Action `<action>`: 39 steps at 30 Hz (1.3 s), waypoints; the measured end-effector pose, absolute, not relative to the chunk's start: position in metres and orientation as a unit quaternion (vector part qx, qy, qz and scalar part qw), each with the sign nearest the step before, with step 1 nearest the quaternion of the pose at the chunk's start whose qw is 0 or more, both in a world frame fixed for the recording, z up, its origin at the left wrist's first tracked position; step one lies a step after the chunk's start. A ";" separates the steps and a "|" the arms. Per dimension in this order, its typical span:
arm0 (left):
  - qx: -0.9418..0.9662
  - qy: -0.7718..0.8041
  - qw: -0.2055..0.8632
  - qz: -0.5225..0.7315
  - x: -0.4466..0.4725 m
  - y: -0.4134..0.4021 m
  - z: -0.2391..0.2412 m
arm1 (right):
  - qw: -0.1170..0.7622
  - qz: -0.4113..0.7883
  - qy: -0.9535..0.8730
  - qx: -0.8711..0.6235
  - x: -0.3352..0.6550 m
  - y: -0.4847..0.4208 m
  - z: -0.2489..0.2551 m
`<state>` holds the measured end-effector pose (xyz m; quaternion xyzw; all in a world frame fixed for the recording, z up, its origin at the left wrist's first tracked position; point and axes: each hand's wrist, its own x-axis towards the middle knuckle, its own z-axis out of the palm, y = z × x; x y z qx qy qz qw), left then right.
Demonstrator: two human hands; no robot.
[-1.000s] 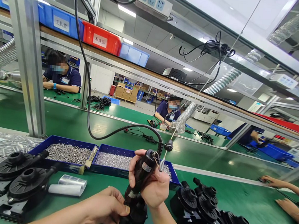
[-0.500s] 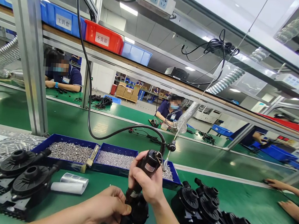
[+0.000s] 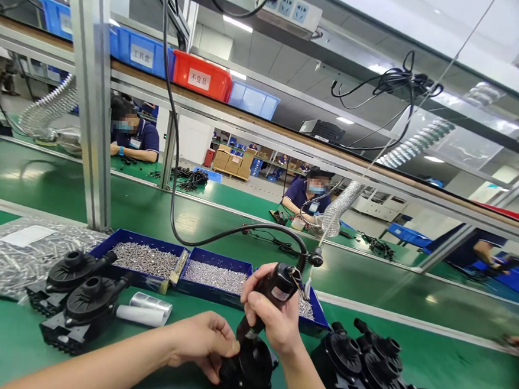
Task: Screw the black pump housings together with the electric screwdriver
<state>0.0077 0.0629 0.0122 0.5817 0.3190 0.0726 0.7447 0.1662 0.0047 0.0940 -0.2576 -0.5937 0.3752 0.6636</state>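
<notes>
Head view: low in the centre of the frame, the right hand (image 3: 277, 323) is wrapped around a black electric screwdriver (image 3: 270, 293), fingers closed on its body, the tool tilted with its tip down into a black pump housing (image 3: 247, 368) at the bottom centre. The left hand (image 3: 205, 342) comes in from the lower left and grips the near edge of that housing, thumb pressed against it, fingers curled underneath. The housing sits on the green counter (image 3: 9, 343). A black cable (image 3: 221, 236) runs from the top of the screwdriver up to the upper left.

Just behind the hands lie 2 blue trays (image 3: 179, 254) of small silver screws, side by side. Left of centre, 2 more black housings (image 3: 79, 291) rest beside a white roll (image 3: 144, 311). At the far left is a clear bag of screws (image 3: 10, 257). In the lower right a cluster of black housings (image 3: 372, 365) stands together. Across the belt, seated people in dark blue shirts (image 3: 134, 138) work at the upper left and centre.
</notes>
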 end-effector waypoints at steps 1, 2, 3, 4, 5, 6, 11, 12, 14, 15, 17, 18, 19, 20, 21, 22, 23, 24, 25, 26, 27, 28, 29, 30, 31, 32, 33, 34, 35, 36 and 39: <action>0.638 0.329 0.691 0.085 0.003 0.069 0.015 | 0.676 0.353 -0.585 -0.276 0.166 0.006 0.093; 0.709 0.349 0.604 0.104 -0.001 0.075 0.016 | 0.692 0.326 -0.572 -0.297 0.165 0.008 0.093; 0.778 0.373 0.492 0.119 -0.006 0.082 0.018 | 0.708 0.298 -0.557 -0.316 0.163 0.010 0.092; 0.832 0.391 0.374 0.123 -0.011 0.087 0.018 | 0.722 0.272 -0.541 -0.333 0.162 0.012 0.092; 0.867 0.400 0.275 0.116 -0.014 0.092 0.017 | 0.732 0.250 -0.528 -0.350 0.161 0.014 0.092; 0.885 0.405 0.209 0.101 -0.017 0.096 0.015 | 0.738 0.236 -0.517 -0.363 0.160 0.016 0.092; 0.895 0.410 0.166 0.050 -0.017 0.104 -0.001 | 0.737 0.233 -0.504 -0.386 0.160 0.018 0.096; 0.896 0.412 0.161 0.045 -0.015 0.105 -0.003 | 0.734 0.234 -0.507 -0.386 0.161 0.018 0.097; 0.896 0.416 0.152 0.038 -0.014 0.107 -0.005 | 0.729 0.234 -0.517 -0.383 0.161 0.017 0.096; 0.896 0.417 0.148 0.035 -0.013 0.107 -0.005 | 0.726 0.233 -0.523 -0.382 0.161 0.017 0.095; 0.898 0.417 0.140 0.026 -0.012 0.106 -0.003 | 0.723 0.227 -0.527 -0.386 0.161 0.017 0.093; 0.899 0.416 0.135 0.021 -0.011 0.105 -0.002 | 0.724 0.219 -0.525 -0.392 0.160 0.018 0.092; 0.900 0.416 0.130 0.016 -0.010 0.104 -0.001 | 0.725 0.211 -0.520 -0.400 0.160 0.018 0.092; 0.901 0.416 0.124 0.012 -0.009 0.102 0.000 | 0.725 0.204 -0.516 -0.408 0.159 0.019 0.092; 0.902 0.415 0.117 0.007 -0.008 0.099 0.000 | 0.723 0.197 -0.514 -0.416 0.159 0.019 0.092; 0.904 0.413 0.106 0.000 -0.007 0.097 0.000 | 0.720 0.191 -0.515 -0.424 0.158 0.019 0.094; 0.906 0.413 0.096 -0.007 -0.006 0.094 -0.001 | 0.714 0.186 -0.519 -0.431 0.159 0.019 0.095; 0.906 0.414 0.085 -0.013 -0.005 0.091 -0.001 | 0.707 0.181 -0.524 -0.439 0.159 0.018 0.097; 0.906 0.416 0.074 -0.020 -0.004 0.089 -0.002 | 0.701 0.173 -0.528 -0.447 0.160 0.018 0.098; 0.905 0.419 0.070 -0.018 -0.003 0.087 -0.002 | 0.694 0.163 -0.531 -0.458 0.161 0.018 0.099; 0.903 0.423 0.081 0.000 -0.003 0.085 -0.003 | 0.687 0.154 -0.533 -0.469 0.162 0.018 0.099; 0.897 0.424 0.118 0.033 -0.002 0.083 -0.003 | 0.680 0.147 -0.535 -0.480 0.164 0.018 0.100; 0.882 0.424 0.192 0.071 0.000 0.081 -0.004 | 0.674 0.141 -0.534 -0.490 0.166 0.018 0.099; 0.852 0.424 0.289 0.104 0.001 0.078 -0.005 | 0.668 0.136 -0.533 -0.501 0.168 0.019 0.099; 0.810 0.421 0.390 0.123 0.004 0.075 -0.007 | 0.663 0.133 -0.532 -0.510 0.169 0.019 0.098; 0.759 0.417 0.483 0.125 0.006 0.072 -0.009 | 0.658 0.130 -0.531 -0.517 0.170 0.019 0.097; 0.707 0.414 0.562 0.112 0.009 0.068 -0.012 | 0.654 0.127 -0.531 -0.523 0.170 0.020 0.097; 0.660 0.411 0.621 0.095 0.012 0.065 -0.014 | 0.651 0.125 -0.531 -0.527 0.171 0.020 0.097; 0.624 0.408 0.661 0.084 0.015 0.062 -0.017 | 0.649 0.124 -0.533 -0.528 0.170 0.020 0.097; 0.596 0.403 0.690 0.078 0.018 0.059 -0.020 | 0.649 0.124 -0.535 -0.527 0.170 0.019 0.097; 0.536 0.391 0.745 0.068 0.023 0.055 -0.026 | 0.653 0.136 -0.543 -0.510 0.168 0.017 0.099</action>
